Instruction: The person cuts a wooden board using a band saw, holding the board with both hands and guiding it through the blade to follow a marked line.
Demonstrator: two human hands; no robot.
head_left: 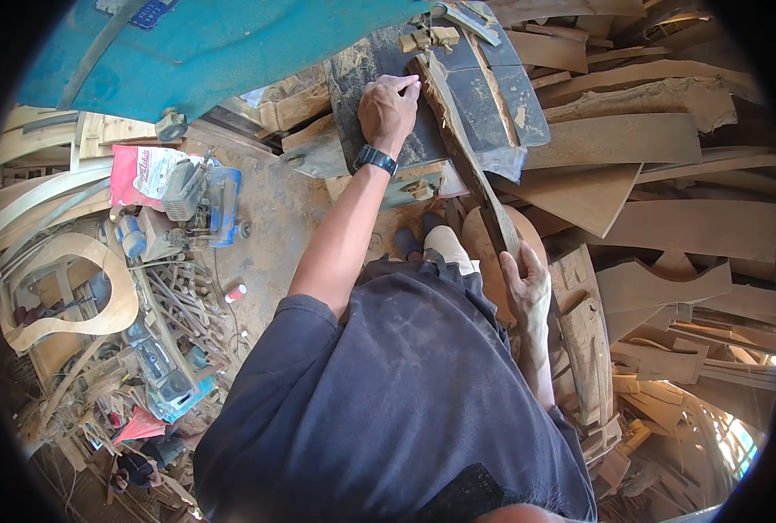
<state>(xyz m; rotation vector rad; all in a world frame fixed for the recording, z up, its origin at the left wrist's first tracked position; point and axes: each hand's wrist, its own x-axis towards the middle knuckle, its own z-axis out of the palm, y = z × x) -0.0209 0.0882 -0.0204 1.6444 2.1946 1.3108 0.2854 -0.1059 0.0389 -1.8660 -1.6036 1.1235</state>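
Beside the table (pixel 473 109), right grip (pixel 529 283) clasps a rough-edged brown strip (pixel 468 163); left grip (pixel 388 113) unclear.

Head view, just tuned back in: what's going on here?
A person's right hand holds the near end of a long, rough-edged wooden strip. The strip slants across a dark worktable, its far end close to a metal fitting. The left hand is over the table beside that far end, fingertips close to the wood; whether they touch it is unclear.
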